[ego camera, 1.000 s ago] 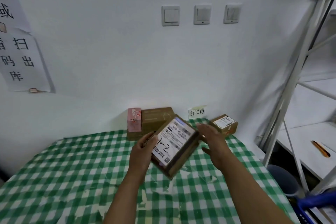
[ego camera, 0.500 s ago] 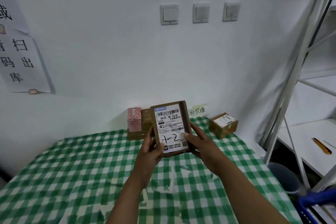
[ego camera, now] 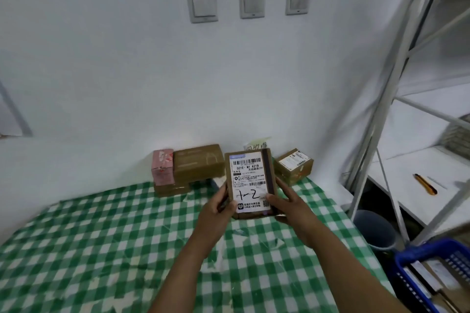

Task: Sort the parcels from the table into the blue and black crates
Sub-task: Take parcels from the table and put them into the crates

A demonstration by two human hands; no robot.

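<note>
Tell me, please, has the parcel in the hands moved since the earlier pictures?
Yes: the parcel has turned from tilted to upright and shifted right relative to the brown box by the wall.

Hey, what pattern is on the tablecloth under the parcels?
The tablecloth is a green-and-white check, seen best in the head view.

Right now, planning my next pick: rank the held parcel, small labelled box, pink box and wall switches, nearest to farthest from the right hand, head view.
1. held parcel, gripped by the right hand.
2. small labelled box, just behind, to the right.
3. pink box, back left.
4. wall switches, high above.
</note>
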